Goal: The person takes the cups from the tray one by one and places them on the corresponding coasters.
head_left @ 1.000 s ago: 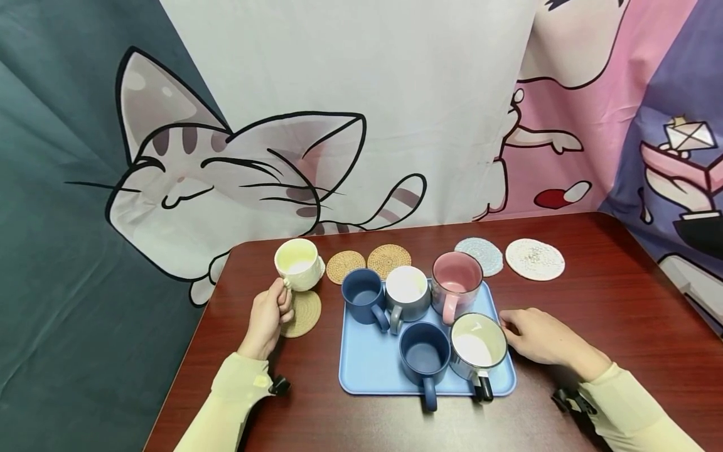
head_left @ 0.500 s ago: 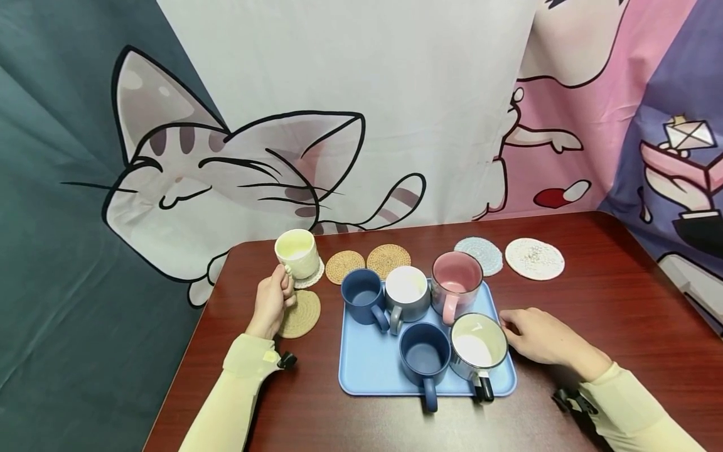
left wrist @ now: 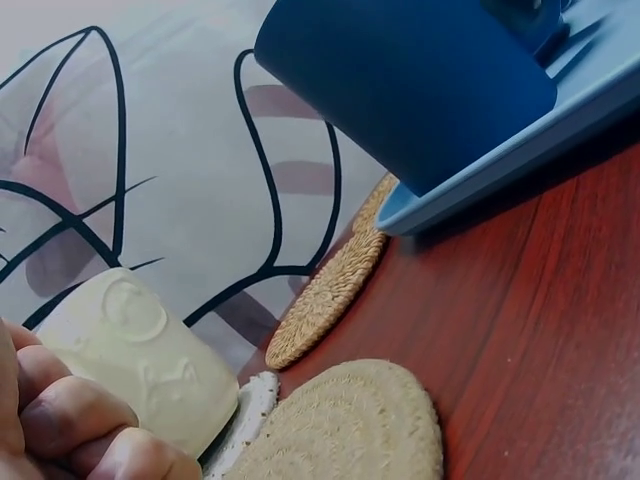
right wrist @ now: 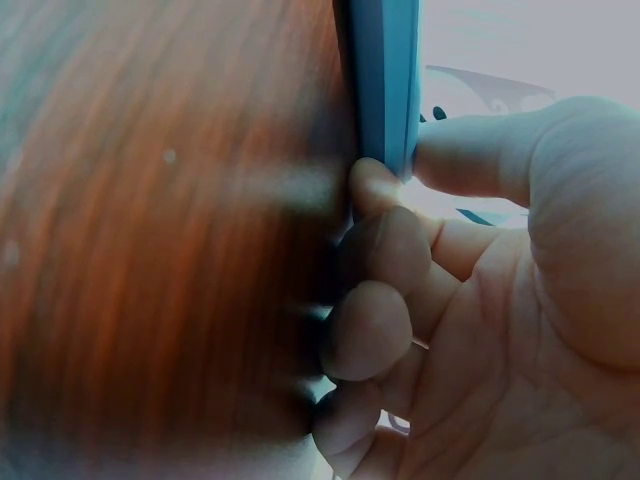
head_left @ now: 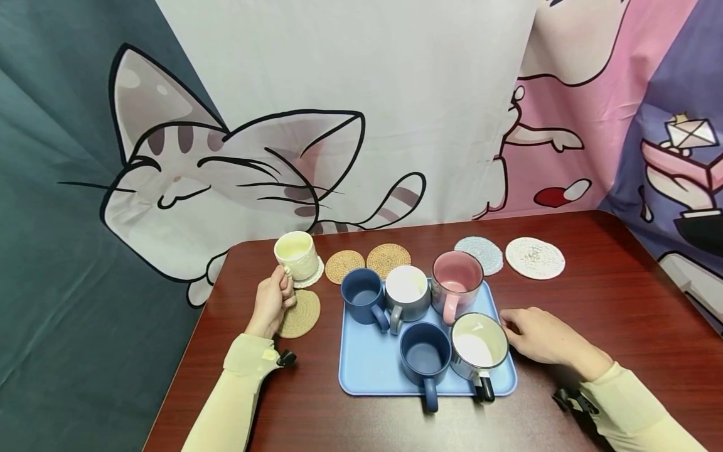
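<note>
In the head view my left hand (head_left: 271, 300) grips the handle of a pale yellow mug (head_left: 297, 256). The mug stands upright at a white coaster (head_left: 318, 274), covering most of it. From the left wrist, the curled fingers show beside the embossed mug (left wrist: 150, 360), its base right at the coaster's edge. My right hand (head_left: 536, 333) is at the right side of a light blue tray (head_left: 367, 370). Its thumb and index finger pinch the tray's rim (right wrist: 385, 90) in the right wrist view, with the other fingers curled below.
On the tray stand two dark blue mugs (head_left: 364, 295) (head_left: 423, 358), a grey mug (head_left: 408, 298), a pink mug (head_left: 457, 279) and a cream enamel mug (head_left: 479, 345). Coasters lie around: a green-beige one (head_left: 300, 315), tan ones (head_left: 346, 267), a pale blue one (head_left: 480, 256) and a white one (head_left: 535, 258).
My left hand has carried the yellow mug slightly back, then a touch lower; more of the white coaster now shows beside it. The right hand and tray have stayed put.
</note>
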`<state>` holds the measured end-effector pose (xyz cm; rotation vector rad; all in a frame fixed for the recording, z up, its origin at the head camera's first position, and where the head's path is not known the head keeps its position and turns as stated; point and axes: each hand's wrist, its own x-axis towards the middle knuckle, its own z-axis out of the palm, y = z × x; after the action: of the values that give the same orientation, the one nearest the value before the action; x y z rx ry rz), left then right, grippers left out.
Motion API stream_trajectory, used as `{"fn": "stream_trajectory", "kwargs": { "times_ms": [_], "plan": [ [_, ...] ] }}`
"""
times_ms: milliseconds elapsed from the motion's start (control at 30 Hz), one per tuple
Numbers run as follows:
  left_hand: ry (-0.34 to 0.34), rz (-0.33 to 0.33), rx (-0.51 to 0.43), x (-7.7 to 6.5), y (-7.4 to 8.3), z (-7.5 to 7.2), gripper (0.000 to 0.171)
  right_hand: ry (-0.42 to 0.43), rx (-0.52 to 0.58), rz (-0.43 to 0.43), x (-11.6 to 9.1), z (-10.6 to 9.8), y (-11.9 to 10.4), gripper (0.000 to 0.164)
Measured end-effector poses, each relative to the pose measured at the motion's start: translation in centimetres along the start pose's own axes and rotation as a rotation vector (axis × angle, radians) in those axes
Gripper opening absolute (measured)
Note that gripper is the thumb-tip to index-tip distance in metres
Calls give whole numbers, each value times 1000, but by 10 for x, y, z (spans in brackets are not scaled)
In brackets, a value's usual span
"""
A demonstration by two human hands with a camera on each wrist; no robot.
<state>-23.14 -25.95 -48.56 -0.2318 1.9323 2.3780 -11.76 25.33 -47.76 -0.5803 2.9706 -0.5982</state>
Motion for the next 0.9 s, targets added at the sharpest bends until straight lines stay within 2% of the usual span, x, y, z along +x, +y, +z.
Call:
{"fn": "stream_trajectory", "kwargs": {
  "times_ms": [167,300,367,433,600,700,900],
  "plan": [
    [-36,-19,-5,0,1,-2,56,2,0,1,-1,0,0,32],
    [-47,-67,50,-1,4,-7,57,5,1,-1,-1,0,0,32],
    [-41,-92,115,-1,7,-9,57,4,1,-1,0,0,0,32],
    [-26,-111,218,-2,10,-11,56,4,2,1,0,0,0,32],
    [-14,-120,468,-3,16,-16,54,6,5,3,0,-1,0,32],
    [-32,-108,536,-3,17,-19,54,2,5,3,-1,0,0,32],
    [-12,-66,600,-3,15,-21,55,3,1,4,-1,0,-1,32]
  ]
}}
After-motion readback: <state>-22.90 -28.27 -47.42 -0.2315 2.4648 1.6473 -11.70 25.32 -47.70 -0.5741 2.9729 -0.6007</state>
